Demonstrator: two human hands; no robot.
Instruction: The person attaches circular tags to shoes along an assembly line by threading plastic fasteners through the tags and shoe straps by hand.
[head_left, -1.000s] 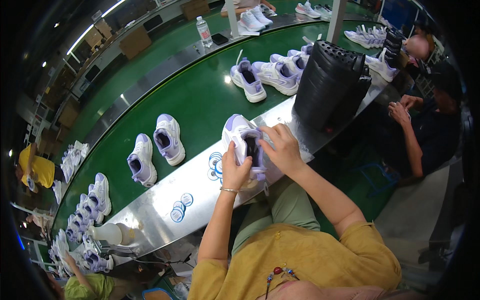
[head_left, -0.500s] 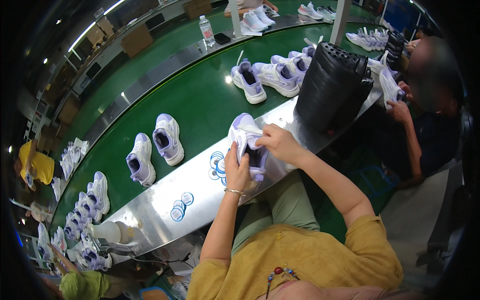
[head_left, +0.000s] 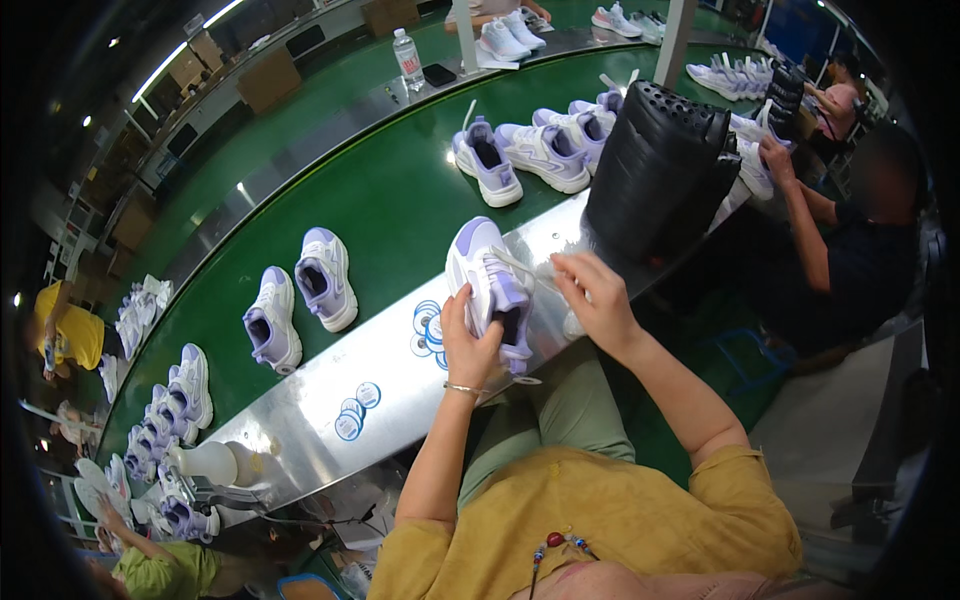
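Observation:
A white and lilac sneaker is over the metal ledge in front of me, its toe pointing away. My left hand grips its side near the heel, the thumb at the collar opening. To the right of the shoe, my right hand is closed in a pinch at the end of a white shoelace, which stretches from the sneaker's laced front toward the fingers. Beside my left hand lie several round blue-rimmed tags, partly covered by it.
Two matching sneakers stand on the green belt to the left. More sneakers line up near a tall black stack of perforated moulded pieces. Other tags lie on the metal ledge. A co-worker handles a shoe at right.
My right hand has moved from the shoe's front out to the right, drawing the lace with it. The sneaker has shifted slightly left and turned a little in my left hand.

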